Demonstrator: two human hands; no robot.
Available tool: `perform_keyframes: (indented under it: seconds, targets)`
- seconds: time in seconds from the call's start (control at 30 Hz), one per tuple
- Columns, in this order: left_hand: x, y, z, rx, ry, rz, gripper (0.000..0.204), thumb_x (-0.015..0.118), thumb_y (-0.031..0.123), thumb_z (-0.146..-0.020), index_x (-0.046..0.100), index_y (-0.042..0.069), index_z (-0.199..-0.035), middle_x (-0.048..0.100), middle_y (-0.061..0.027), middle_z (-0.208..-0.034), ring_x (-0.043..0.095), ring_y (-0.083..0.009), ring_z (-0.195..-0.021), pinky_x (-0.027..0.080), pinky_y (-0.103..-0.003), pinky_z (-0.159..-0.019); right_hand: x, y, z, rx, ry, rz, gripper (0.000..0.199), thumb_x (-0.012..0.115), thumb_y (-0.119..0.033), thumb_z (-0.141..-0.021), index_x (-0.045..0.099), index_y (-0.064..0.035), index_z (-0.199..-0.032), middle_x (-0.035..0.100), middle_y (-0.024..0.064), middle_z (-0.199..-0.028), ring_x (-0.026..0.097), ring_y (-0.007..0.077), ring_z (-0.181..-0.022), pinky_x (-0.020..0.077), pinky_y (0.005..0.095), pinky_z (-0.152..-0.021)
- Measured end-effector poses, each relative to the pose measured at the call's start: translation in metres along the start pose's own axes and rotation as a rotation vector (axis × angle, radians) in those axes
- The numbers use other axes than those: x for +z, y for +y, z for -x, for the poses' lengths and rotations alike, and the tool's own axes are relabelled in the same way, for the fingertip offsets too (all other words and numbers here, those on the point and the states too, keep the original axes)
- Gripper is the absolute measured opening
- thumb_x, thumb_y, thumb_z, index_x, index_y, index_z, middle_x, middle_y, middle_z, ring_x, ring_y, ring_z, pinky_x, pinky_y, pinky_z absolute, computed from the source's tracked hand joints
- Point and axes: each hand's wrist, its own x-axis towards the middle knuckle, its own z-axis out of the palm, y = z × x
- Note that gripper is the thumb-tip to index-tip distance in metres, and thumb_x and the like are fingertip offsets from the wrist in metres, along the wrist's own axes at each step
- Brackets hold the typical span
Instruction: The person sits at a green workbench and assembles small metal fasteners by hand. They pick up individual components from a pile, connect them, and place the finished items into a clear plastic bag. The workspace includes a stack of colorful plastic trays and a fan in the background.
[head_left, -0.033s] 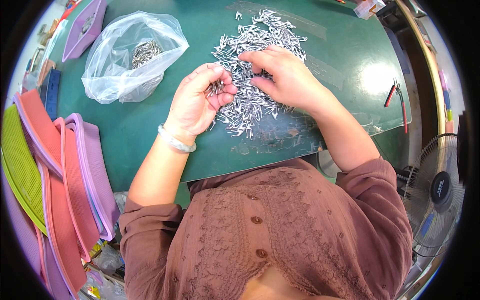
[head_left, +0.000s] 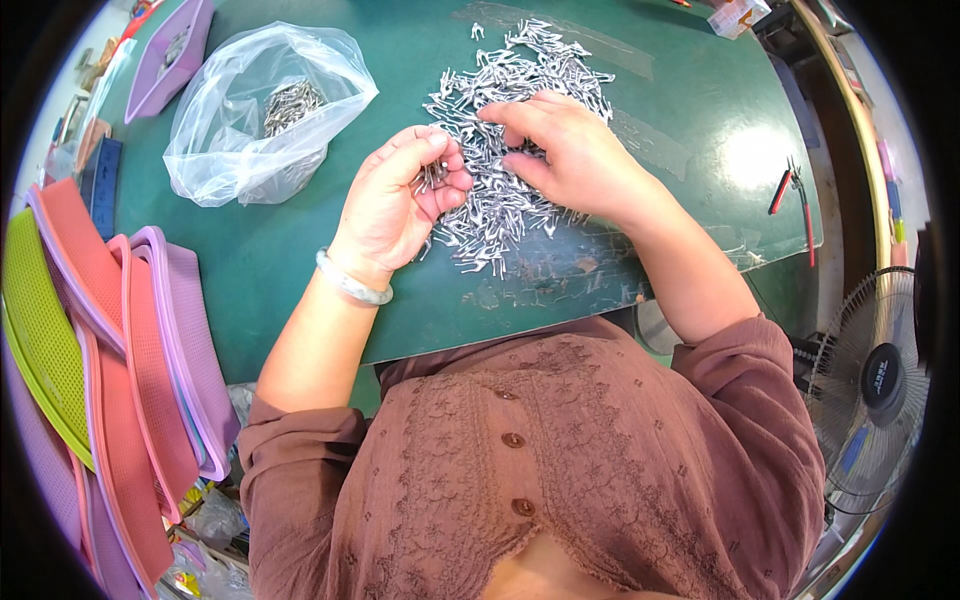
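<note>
A broad heap of small silvery forked metal pieces (head_left: 520, 205) lies on the green tabletop (head_left: 420, 320). My left hand (head_left: 400, 185), a pale bangle (head_left: 352, 280) round its wrist, is at the heap's left side. Its fingers curl round a small bunch of metal pieces (head_left: 432, 176), mostly covered by the fingers. Over the middle of the heap, my right hand (head_left: 575, 155) reaches in from the right. Its thumb and forefinger are apart, with no piece visible between them; the other fingers are partly hidden.
A clear plastic bag (head_left: 230, 120) holding metal pieces sits at the far left, beside a purple bin (head_left: 170, 60). Coloured plastic baskets (head_left: 130, 370) are stacked at left. Red-handled pliers (head_left: 806, 215) lie near the right edge. A fan (head_left: 880, 380) stands at right.
</note>
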Motion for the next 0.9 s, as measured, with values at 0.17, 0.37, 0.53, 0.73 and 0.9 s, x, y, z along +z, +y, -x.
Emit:
perform_keyframes:
  seconds: [0.17, 0.37, 0.53, 0.73, 0.9]
  targets:
    - [0.003, -0.003, 0.000, 0.015, 0.035, -0.068, 0.010, 0.053, 0.011, -0.086, 0.055, 0.002, -0.091, 0.051, -0.0020, -0.071, 0.050, -0.0102, -0.061, 0.039, -0.019, -0.050, 0.002, 0.009, 0.001, 0.042, 0.090, -0.120, 0.035, 0.060, -0.004, -0.071, 0.056, -0.0034, -0.106, 0.060, 0.0084, -0.070, 0.058, 0.0251, -0.068, 0.0463, 0.0348, -0.063]
    - [0.013, -0.003, 0.004, -0.001, 0.094, -0.211, 0.010, 0.054, 0.009, -0.085, 0.056, 0.002, -0.093, 0.049, 0.0014, -0.066, 0.045, -0.0056, -0.054, 0.033, -0.016, -0.045, 0.003, 0.010, 0.000, 0.312, 0.218, -0.764, 0.032, 0.059, -0.001, -0.078, 0.054, 0.0008, -0.109, 0.062, 0.0021, -0.074, 0.057, 0.0069, -0.068, 0.0450, 0.0209, -0.061]
    - [0.017, -0.006, 0.004, 0.006, 0.081, -0.330, 0.012, 0.056, 0.009, -0.085, 0.057, 0.002, -0.094, 0.049, 0.0023, -0.065, 0.044, -0.0043, -0.051, 0.031, -0.015, -0.042, 0.004, 0.005, -0.002, 0.454, 0.230, -1.048, 0.034, 0.061, 0.000, -0.077, 0.053, 0.0031, -0.110, 0.064, 0.0045, -0.078, 0.058, 0.0069, -0.070, 0.0470, 0.0205, -0.064]
    - [0.019, -0.009, 0.005, -0.003, 0.057, -0.382, 0.008, 0.058, 0.009, -0.084, 0.058, 0.003, -0.090, 0.050, 0.0020, -0.061, 0.043, -0.0039, -0.049, 0.029, -0.015, -0.041, 0.006, -0.005, -0.002, 0.404, 0.172, -1.022, 0.032, 0.060, -0.001, -0.079, 0.053, 0.0028, -0.109, 0.064, 0.0053, -0.079, 0.058, 0.0080, -0.070, 0.0479, 0.0216, -0.066]
    - [0.019, -0.009, 0.005, -0.012, 0.065, -0.350, 0.006, 0.059, 0.008, -0.084, 0.057, 0.003, -0.086, 0.050, 0.0017, -0.061, 0.043, -0.0041, -0.048, 0.029, -0.016, -0.040, 0.006, -0.004, -0.001, 0.387, 0.168, -1.049, 0.028, 0.055, -0.003, -0.083, 0.053, 0.0014, -0.110, 0.063, 0.0056, -0.081, 0.058, 0.0090, -0.071, 0.0482, 0.0225, -0.067]
